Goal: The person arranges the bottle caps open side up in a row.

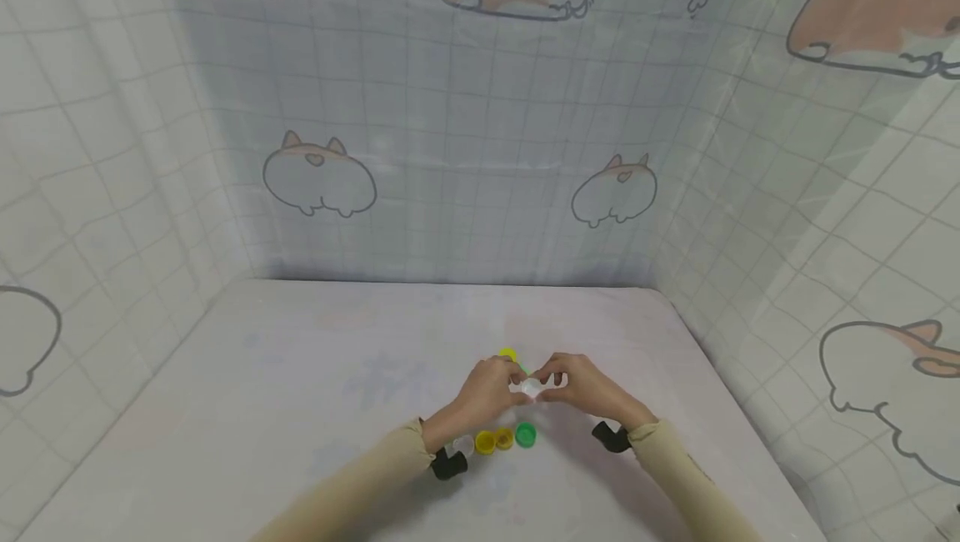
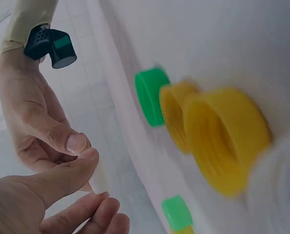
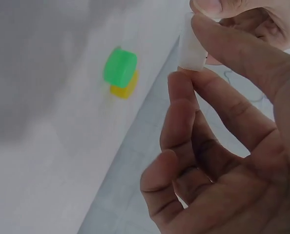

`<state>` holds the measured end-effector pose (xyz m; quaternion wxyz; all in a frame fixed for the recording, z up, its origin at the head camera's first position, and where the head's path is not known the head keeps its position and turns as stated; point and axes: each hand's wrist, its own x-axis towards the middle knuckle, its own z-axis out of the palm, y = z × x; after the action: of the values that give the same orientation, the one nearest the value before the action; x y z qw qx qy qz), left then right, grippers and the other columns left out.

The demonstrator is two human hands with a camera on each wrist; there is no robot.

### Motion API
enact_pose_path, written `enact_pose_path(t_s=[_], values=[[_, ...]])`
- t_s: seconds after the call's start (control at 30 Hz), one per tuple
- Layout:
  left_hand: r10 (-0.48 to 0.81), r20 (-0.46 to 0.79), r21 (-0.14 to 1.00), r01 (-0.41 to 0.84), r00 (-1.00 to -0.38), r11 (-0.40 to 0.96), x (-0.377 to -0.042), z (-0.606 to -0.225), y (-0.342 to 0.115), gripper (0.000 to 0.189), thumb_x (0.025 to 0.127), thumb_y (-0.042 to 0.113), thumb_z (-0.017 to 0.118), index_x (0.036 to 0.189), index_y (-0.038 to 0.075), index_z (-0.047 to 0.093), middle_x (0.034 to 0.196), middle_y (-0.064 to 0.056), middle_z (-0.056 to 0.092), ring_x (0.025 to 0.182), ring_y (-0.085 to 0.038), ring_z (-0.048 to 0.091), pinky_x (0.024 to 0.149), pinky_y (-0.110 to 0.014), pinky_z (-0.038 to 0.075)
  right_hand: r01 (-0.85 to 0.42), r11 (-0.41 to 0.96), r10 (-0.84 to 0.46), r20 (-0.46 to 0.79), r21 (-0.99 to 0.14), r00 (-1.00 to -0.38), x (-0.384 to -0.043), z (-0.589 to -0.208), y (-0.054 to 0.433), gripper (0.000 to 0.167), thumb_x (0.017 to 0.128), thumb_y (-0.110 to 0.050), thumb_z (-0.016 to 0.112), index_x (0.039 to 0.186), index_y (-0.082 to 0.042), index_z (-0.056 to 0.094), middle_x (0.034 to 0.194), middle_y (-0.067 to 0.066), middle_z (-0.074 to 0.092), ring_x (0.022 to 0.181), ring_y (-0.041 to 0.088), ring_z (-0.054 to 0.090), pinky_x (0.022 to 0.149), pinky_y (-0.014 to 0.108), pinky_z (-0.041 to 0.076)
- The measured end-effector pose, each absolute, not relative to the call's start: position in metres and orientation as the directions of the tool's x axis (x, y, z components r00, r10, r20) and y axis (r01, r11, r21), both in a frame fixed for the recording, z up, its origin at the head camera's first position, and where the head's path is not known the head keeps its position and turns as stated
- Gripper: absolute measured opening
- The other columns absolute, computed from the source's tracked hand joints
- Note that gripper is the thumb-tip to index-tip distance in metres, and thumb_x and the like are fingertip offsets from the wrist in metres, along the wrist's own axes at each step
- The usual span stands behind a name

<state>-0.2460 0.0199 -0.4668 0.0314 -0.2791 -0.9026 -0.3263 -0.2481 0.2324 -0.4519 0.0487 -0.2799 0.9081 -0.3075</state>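
Observation:
Above the table, both hands pinch a white bottle cap [image 1: 532, 387] between them. My left hand [image 1: 487, 388] grips its left side with thumb and fingertips. On the opposite side, my right hand [image 1: 581, 382] holds it by thumb and forefinger. Seen edge-on in the right wrist view, the white cap [image 3: 191, 46] looks like a short cylinder. Below the hands lie a green cap [image 1: 526, 434], two yellow caps [image 1: 485, 442] and a whitish cap [image 1: 463, 445], partly covered by the left wrist. Beyond the hands are another green cap [image 3: 119, 67] and a yellow cap [image 1: 508, 354].
The pale table [image 1: 300, 375] carries the loose caps near its middle. Grid-patterned cloth walls [image 1: 465, 150] with dog drawings enclose its back and both sides. A black wrist camera [image 1: 449, 464] sits under the left wrist, another [image 1: 611, 437] under the right.

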Motion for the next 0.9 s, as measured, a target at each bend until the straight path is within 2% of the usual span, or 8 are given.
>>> enact_pose_path(t_s=[0.2,0.43,0.6,0.9], values=[[0.514,0.234,0.500,0.556,-0.825,0.664,-0.240,-0.472,0.035,0.030,0.077,0.033,0.081,0.100,0.014,0.075,0.090,0.006,0.069,0.082,-0.007,0.059,0.078,-0.030,0.043,-0.455,0.672,-0.537,0.037,-0.584,-0.843,-0.238,-0.451,0.247,0.026,0.082,-0.029,0.077,0.106,-0.020,0.071,0.097,-0.010,0.065,0.082,0.010,0.055,0.071,0.023,0.047],[0.549,0.226,0.476,0.582,-0.805,0.659,-0.232,-0.476,0.046,0.031,0.077,0.033,0.081,0.099,0.013,0.075,0.096,0.003,0.070,0.090,-0.013,0.061,0.080,-0.034,0.042,-0.415,0.681,-0.545,-0.039,-0.604,-0.837,-0.233,-0.455,0.258,0.028,0.083,-0.029,0.076,0.107,-0.018,0.070,0.097,-0.006,0.065,0.086,0.016,0.058,0.070,0.024,0.048],[0.546,0.215,0.426,0.581,-0.809,0.693,-0.226,-0.481,0.055,0.030,0.076,0.032,0.082,0.097,0.012,0.075,0.100,0.001,0.066,0.094,-0.018,0.056,0.081,-0.035,0.042,-0.413,0.675,-0.566,-0.070,-0.612,-0.822,-0.232,-0.457,0.258,0.027,0.081,-0.020,0.077,0.106,-0.013,0.069,0.099,-0.003,0.066,0.085,0.019,0.059,0.068,0.022,0.048],[0.562,0.187,0.370,0.588,-0.805,0.719,-0.222,-0.484,0.060,0.030,0.074,0.032,0.083,0.097,0.013,0.075,0.094,0.003,0.067,0.087,-0.014,0.056,0.075,-0.030,0.039,-0.408,0.688,-0.579,-0.116,-0.600,-0.807,-0.234,-0.466,0.258,0.027,0.080,-0.018,0.078,0.104,-0.011,0.068,0.098,-0.003,0.067,0.081,0.010,0.056,0.068,0.021,0.047]])
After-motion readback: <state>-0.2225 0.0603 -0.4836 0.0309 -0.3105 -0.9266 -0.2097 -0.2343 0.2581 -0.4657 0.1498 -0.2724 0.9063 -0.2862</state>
